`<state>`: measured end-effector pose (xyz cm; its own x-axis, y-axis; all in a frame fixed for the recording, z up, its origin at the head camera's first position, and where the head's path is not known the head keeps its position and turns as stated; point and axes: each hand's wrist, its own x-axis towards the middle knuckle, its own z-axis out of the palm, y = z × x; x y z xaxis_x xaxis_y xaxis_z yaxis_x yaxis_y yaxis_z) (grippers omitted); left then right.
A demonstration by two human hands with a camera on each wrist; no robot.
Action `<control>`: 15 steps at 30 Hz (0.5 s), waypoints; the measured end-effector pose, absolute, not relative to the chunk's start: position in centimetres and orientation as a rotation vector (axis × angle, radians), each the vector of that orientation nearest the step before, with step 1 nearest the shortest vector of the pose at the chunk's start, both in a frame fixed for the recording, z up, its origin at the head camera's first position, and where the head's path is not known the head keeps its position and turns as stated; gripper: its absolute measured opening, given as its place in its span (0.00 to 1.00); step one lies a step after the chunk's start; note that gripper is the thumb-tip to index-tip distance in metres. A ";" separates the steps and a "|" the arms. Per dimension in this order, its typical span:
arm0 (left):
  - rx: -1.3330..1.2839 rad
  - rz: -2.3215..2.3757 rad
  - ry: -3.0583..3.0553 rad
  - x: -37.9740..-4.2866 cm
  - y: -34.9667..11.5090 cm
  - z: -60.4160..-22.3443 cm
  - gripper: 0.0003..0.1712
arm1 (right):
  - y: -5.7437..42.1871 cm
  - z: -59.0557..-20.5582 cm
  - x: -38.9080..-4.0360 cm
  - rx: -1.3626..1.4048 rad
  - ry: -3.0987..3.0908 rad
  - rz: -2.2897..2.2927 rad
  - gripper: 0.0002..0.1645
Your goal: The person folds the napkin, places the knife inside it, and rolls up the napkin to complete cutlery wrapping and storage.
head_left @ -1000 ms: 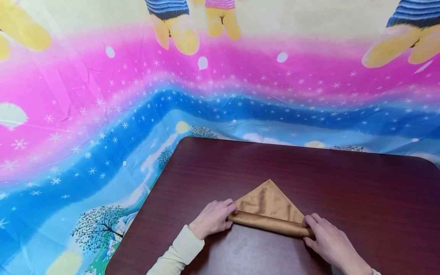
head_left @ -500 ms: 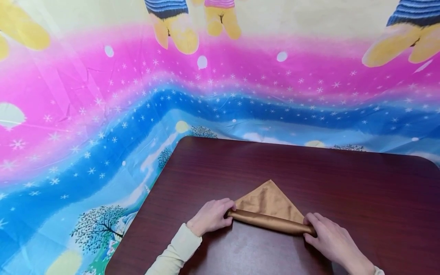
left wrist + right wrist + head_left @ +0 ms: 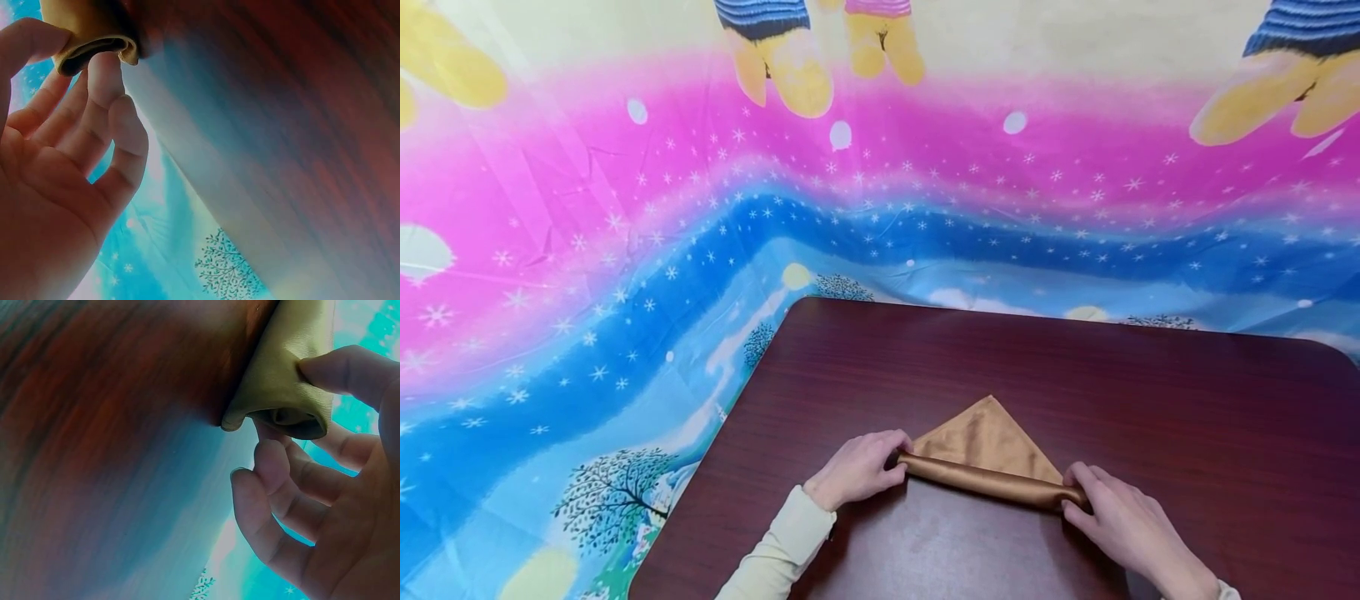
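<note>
A shiny golden-brown cloth (image 3: 988, 483) lies on the table, its near part rolled into a tube and its far part a flat triangle pointing away from me. My left hand (image 3: 859, 471) pinches the left end of the roll between thumb and fingers. At the right end, my right hand (image 3: 1123, 517) grips the roll with the thumb on the near side. The left wrist view shows the open end of the cloth roll (image 3: 94, 47) between thumb and fingertips. In the right wrist view, the thumb presses on the cloth (image 3: 281, 381), whose coiled layers show at its end.
The dark reddish-brown table (image 3: 1210, 417) has rounded corners and a glossy top. Behind and to the left of it hangs a printed cloth backdrop (image 3: 700, 208) in pink, blue and cream, reaching the table's far edge.
The roll looks slightly thinner and tighter between my hands. Both hands have shifted a little, the left one slightly up and to the left. The triangle's tip stays in nearly the same place.
</note>
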<state>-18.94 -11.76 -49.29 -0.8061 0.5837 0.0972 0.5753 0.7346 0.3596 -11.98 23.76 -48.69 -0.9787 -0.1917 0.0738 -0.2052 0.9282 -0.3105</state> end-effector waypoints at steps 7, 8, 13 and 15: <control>0.952 0.628 2.901 -19.0 -11.9 -49.3 0.13 | 23.8 -48.7 -12.0 0.304 -3.053 0.509 0.11; 0.950 0.632 2.899 -18.9 -11.9 -49.3 0.13 | 23.8 -48.7 -12.0 0.303 -3.054 0.509 0.11; 0.947 0.638 2.902 -18.8 -11.9 -49.3 0.14 | 23.8 -48.8 -12.1 0.292 -3.070 0.518 0.11; 0.950 0.636 2.907 -18.8 -11.9 -49.4 0.14 | 23.8 -48.8 -12.1 0.287 -3.075 0.523 0.11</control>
<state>-18.81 -11.94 -49.36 -0.8148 0.5697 0.1072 0.5625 0.7322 0.3841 -12.11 23.79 -48.77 -0.9831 -0.1786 0.0393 -0.1816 0.9275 -0.3268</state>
